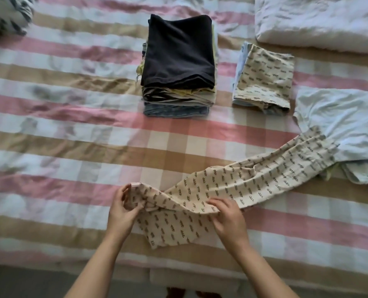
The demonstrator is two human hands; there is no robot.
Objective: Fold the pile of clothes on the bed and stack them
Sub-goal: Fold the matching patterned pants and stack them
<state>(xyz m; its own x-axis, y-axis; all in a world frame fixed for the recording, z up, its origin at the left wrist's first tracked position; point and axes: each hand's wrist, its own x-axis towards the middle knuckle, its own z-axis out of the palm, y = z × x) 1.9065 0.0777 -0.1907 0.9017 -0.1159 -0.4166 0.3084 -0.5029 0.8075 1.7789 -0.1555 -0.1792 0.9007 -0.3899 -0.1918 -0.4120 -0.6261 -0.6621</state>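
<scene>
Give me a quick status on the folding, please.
Left hand, right hand grip patterned cream trousers, unfolded. Folded stack beyond. Pale blue garment under trouser ends.

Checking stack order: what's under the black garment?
Under the black garment lie thin beige and yellowish folded layers, with blue denim at the bottom. Only their edges show; the rest is covered.

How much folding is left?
Most looks done: a tall stack and a small folded patterned pile sit on the bed. The left hand and right hand grip a long patterned garment. Crumpled pale blue clothes remain unfolded.
</scene>
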